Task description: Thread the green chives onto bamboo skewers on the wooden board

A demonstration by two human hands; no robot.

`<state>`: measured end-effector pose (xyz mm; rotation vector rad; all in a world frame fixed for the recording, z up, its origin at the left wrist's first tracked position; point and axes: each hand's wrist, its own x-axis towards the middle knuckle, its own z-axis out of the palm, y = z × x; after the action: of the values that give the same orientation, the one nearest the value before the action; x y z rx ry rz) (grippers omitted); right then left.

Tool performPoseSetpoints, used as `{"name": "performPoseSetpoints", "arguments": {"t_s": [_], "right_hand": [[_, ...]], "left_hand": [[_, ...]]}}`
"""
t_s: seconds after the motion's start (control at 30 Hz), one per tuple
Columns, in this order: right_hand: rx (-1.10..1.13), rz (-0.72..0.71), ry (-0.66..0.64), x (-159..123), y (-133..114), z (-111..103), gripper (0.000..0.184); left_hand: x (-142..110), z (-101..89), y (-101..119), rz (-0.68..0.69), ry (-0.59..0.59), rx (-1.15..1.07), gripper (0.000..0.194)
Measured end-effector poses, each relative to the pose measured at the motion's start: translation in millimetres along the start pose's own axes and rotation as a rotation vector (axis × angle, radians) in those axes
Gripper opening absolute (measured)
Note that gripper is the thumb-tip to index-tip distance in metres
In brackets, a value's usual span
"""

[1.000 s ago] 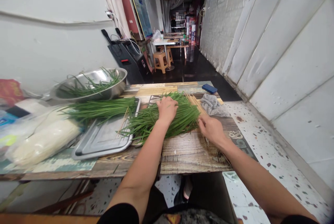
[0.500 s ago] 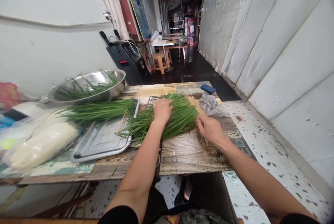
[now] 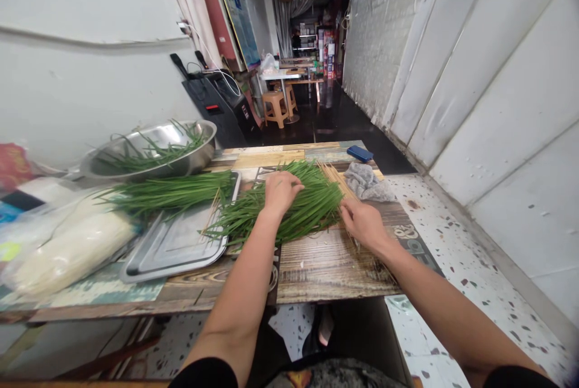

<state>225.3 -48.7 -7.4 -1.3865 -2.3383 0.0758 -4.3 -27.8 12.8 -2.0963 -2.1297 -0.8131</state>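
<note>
A pile of long green garlic chives [image 3: 312,201] lies across the table in front of me. My left hand [image 3: 281,192] is over the pile, its thumb and fingertips pinched together. Whatever is between those fingertips is too small to make out. At the pile's right end, my right hand [image 3: 360,219] is closed on the thin bamboo skewers [image 3: 332,175]; the fingers partly hide how many are held. The skewers run beside the cut chive ends and pass under that hand. A second bundle of chives [image 3: 181,189] rests on a grey metal tray [image 3: 154,264] at the left.
Behind the tray stands a steel bowl [image 3: 208,140] with more chives. A clear bag with pale contents [image 3: 76,249] occupies the table's left side. A grey cloth [image 3: 366,181] and a blue box [image 3: 360,153] lie at the right. A black speaker-like case [image 3: 221,110] stands beyond the table.
My left hand has lifted slightly from the chives, and its fingers have drawn into a pinch. My right hand stays at nearly the same spot.
</note>
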Motion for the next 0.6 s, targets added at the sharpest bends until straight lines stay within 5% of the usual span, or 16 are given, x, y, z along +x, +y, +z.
{"name": "performPoseSetpoints", "arguments": {"t_s": [0.27,0.6], "right_hand": [[0.002,-0.003,0.005,0.2,0.2,0.5,0.025],[0.034,-0.018,0.043,-1.2,1.1,1.3,0.026]], "left_hand": [[-5.2,4.1,27.2,0.045,0.126,0.029,0.019],[-1.9,13.8,26.8,-0.079,-0.043,-0.374,0.025]]}}
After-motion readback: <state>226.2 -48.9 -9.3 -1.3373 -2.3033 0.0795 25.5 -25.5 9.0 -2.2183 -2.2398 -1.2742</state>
